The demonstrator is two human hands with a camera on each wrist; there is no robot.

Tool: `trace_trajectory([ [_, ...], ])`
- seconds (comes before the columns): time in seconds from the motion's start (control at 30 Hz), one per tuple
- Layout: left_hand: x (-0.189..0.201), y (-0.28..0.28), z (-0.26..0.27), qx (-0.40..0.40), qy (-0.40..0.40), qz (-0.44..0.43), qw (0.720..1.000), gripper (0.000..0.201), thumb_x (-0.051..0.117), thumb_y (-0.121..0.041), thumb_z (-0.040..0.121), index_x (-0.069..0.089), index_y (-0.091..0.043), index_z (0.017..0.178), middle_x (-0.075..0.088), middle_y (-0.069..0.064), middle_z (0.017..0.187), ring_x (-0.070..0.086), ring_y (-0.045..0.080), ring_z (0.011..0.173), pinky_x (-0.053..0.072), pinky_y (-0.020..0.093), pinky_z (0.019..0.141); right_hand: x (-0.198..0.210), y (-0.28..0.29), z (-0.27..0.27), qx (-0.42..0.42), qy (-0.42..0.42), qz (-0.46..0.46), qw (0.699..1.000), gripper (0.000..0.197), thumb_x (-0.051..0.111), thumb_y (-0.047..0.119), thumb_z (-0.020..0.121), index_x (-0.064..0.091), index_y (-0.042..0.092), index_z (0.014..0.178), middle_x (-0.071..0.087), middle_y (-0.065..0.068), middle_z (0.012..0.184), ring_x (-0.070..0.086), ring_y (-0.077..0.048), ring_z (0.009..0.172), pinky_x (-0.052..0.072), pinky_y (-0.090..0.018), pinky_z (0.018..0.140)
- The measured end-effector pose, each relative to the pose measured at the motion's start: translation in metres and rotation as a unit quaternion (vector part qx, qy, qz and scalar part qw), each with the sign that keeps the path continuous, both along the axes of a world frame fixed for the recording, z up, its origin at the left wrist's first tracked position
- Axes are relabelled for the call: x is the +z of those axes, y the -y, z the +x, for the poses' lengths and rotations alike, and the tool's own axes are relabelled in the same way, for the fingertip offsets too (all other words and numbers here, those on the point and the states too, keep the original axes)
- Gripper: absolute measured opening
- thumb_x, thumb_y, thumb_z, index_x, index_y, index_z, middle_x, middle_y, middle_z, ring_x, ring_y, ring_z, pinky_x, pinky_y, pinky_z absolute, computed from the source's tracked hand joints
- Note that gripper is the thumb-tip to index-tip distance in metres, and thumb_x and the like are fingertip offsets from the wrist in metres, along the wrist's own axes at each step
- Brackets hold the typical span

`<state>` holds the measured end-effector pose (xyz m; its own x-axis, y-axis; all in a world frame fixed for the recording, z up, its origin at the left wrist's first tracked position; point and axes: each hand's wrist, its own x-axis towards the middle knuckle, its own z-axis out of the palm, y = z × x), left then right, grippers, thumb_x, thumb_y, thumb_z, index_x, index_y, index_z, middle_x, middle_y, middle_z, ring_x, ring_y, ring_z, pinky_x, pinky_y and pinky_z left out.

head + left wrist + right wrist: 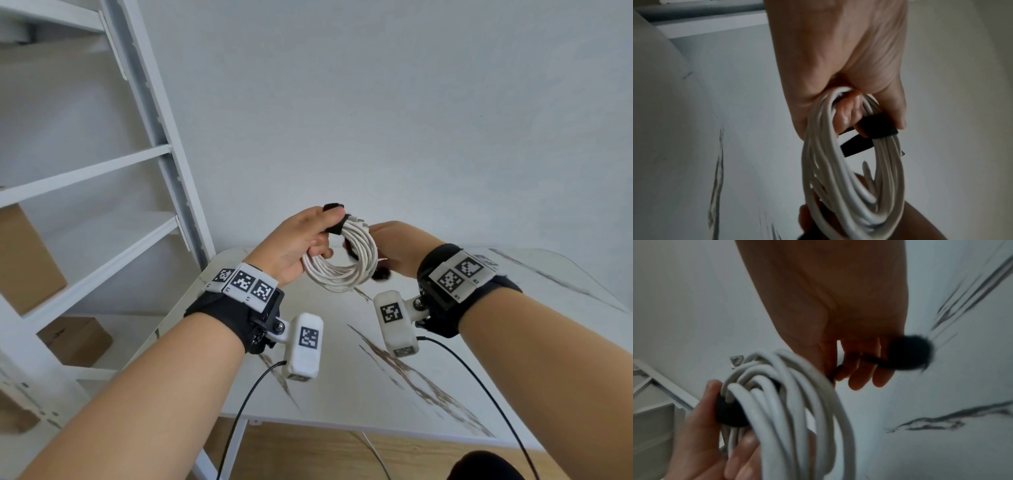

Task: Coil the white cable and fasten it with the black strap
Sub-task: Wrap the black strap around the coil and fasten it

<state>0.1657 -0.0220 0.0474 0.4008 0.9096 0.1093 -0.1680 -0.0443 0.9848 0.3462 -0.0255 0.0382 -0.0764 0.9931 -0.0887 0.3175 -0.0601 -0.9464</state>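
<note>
The white cable (342,270) is wound into a round coil and held in the air above the table, between both hands. My left hand (320,240) grips the coil's upper left side, fingers curled through the loop. Its thumb presses the black strap (334,221) onto the strands. In the left wrist view the strap (877,126) bands the cable (849,178). My right hand (387,253) is at the coil's right side and grips the strap's other end (908,353), whose fuzzy tip sticks out past the curled fingers (865,374). A connector end (736,360) pokes out of the coil (787,402).
A white marble-patterned table (445,359) lies below the hands. White metal shelving (154,137) stands at the left, with cardboard boxes (27,260) on its lower levels. A plain white wall is behind. Black wires run from both wrist cameras toward me.
</note>
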Motion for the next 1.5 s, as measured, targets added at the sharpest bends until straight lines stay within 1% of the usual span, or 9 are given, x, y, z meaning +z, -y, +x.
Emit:
trace_trajectory([
  [0.1, 0.012, -0.001, 0.000, 0.005, 0.042, -0.001, 0.999, 0.020, 0.053, -0.028, 0.097, 0.062, -0.011, 0.090, 0.032, -0.011, 0.041, 0.028, 0.005, 0.038, 0.038, 0.025, 0.058, -0.012, 0.000, 0.000, 0.003, -0.003, -0.039, 0.999, 0.013, 0.057, 0.001, 0.092, 0.064, 0.005, 0.081, 0.061, -0.007, 0.075, 0.057, -0.015, 0.061, 0.051, -0.023, 0.060],
  [0.27, 0.016, -0.004, -0.003, 0.033, 0.034, 0.000, 0.999, 0.019, 0.055, -0.025, 0.096, 0.059, -0.013, 0.082, 0.031, -0.009, 0.041, 0.026, 0.007, 0.038, 0.035, 0.027, 0.058, -0.015, -0.001, 0.003, 0.003, -0.034, -0.013, 0.999, 0.021, 0.058, 0.000, 0.088, 0.066, -0.008, 0.107, 0.062, -0.011, 0.084, 0.056, -0.014, 0.062, 0.048, -0.022, 0.059],
  [0.43, 0.006, -0.008, -0.001, 0.085, 0.014, -0.012, 0.996, 0.015, 0.059, -0.024, 0.092, 0.060, -0.013, 0.081, 0.030, -0.007, 0.044, 0.026, 0.009, 0.040, 0.034, 0.028, 0.058, 0.001, -0.001, 0.004, 0.007, -0.081, 0.032, 0.996, 0.008, 0.060, 0.002, 0.088, 0.067, 0.002, 0.092, 0.065, -0.011, 0.080, 0.059, -0.018, 0.067, 0.052, -0.025, 0.065],
  [0.67, 0.000, -0.013, 0.000, 0.121, 0.013, -0.017, 0.992, 0.015, 0.063, -0.026, 0.090, 0.059, -0.013, 0.083, 0.033, -0.007, 0.044, 0.028, 0.009, 0.040, 0.035, 0.029, 0.059, 0.005, 0.004, 0.000, 0.023, -0.061, 0.038, 0.997, 0.029, 0.042, -0.010, 0.087, 0.067, -0.011, 0.103, 0.066, -0.019, 0.090, 0.061, -0.022, 0.073, 0.051, -0.025, 0.063],
  [0.87, 0.000, -0.011, 0.003, 0.136, -0.007, -0.003, 0.991, 0.017, 0.062, -0.028, 0.091, 0.060, -0.011, 0.091, 0.042, -0.011, 0.043, 0.029, 0.011, 0.047, 0.033, 0.029, 0.063, 0.005, 0.006, 0.000, 0.012, -0.165, 0.010, 0.986, 0.043, 0.038, 0.009, 0.086, 0.061, -0.016, 0.112, 0.065, -0.030, 0.115, 0.061, -0.035, 0.095, 0.050, -0.050, 0.093],
  [1.03, -0.002, -0.013, 0.004, 0.147, -0.005, 0.000, 0.989, 0.025, 0.064, -0.030, 0.089, 0.060, -0.009, 0.101, 0.039, -0.004, 0.051, 0.031, 0.010, 0.046, 0.035, 0.021, 0.047, 0.004, 0.006, 0.000, 0.054, -0.231, -0.009, 0.971, 0.047, 0.032, 0.015, 0.089, 0.063, -0.010, 0.114, 0.069, -0.026, 0.105, 0.065, -0.034, 0.090, 0.051, -0.044, 0.084],
  [1.2, -0.003, -0.013, 0.006, 0.172, 0.006, -0.011, 0.985, 0.028, 0.069, -0.032, 0.084, 0.062, -0.008, 0.096, 0.033, -0.002, 0.050, 0.030, 0.013, 0.048, 0.040, 0.026, 0.054, 0.001, 0.004, -0.004, 0.051, -0.240, -0.007, 0.969, 0.035, 0.036, 0.013, 0.089, 0.062, -0.005, 0.102, 0.068, -0.027, 0.095, 0.063, -0.036, 0.087, 0.051, -0.046, 0.085],
  [1.3, -0.003, -0.013, 0.005, 0.208, -0.004, -0.008, 0.978, 0.023, 0.070, -0.033, 0.083, 0.062, -0.011, 0.087, 0.035, -0.004, 0.049, 0.031, 0.013, 0.048, 0.037, 0.028, 0.058, -0.001, 0.003, -0.008, 0.006, -0.167, 0.041, 0.985, 0.018, 0.045, 0.017, 0.094, 0.059, 0.004, 0.096, 0.066, -0.018, 0.095, 0.063, -0.031, 0.084, 0.053, -0.046, 0.089],
  [1.5, -0.002, -0.012, 0.006, 0.277, -0.021, 0.012, 0.961, 0.024, 0.071, -0.033, 0.083, 0.059, -0.013, 0.074, 0.037, -0.002, 0.052, 0.036, 0.008, 0.036, 0.037, 0.024, 0.050, 0.004, 0.011, -0.015, -0.060, -0.004, 0.223, 0.973, 0.020, 0.073, 0.023, 0.082, 0.066, 0.007, 0.071, 0.057, -0.001, 0.067, 0.048, -0.012, 0.061, 0.038, -0.023, 0.059],
])
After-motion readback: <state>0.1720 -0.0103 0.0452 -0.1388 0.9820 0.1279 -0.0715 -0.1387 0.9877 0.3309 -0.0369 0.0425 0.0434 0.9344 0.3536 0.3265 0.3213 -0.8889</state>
